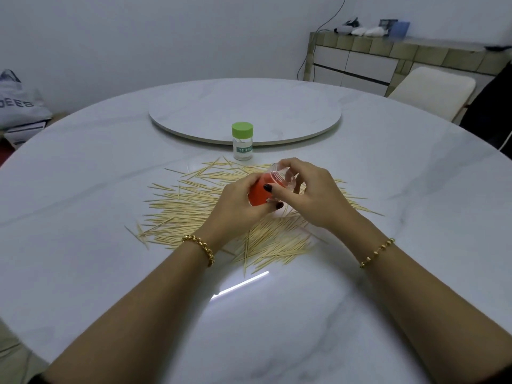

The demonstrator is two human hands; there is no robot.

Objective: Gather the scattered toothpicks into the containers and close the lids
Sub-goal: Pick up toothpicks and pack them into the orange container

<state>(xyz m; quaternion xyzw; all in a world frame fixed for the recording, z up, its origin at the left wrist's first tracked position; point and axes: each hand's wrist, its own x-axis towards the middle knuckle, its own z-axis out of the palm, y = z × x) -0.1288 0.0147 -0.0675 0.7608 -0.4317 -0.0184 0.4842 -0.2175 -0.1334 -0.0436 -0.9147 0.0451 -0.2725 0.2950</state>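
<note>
A wide heap of wooden toothpicks [188,209] lies scattered on the white marble table [83,273]. Above the heap both hands hold a small clear container lying on its side. My left hand [238,209] grips its red lid [259,194]. My right hand [310,192] grips the clear body [282,176]. I cannot tell whether lid and body are joined or coming apart. A second container [242,142] with a green lid and a "TOOTHPICK" label stands upright and closed just beyond the heap.
A round marble turntable [246,106] sits at the table's centre behind the green-lidded container. A cream chair [432,90] stands at the far right, a cabinet [388,59] behind it. A bag [16,101] rests at the far left.
</note>
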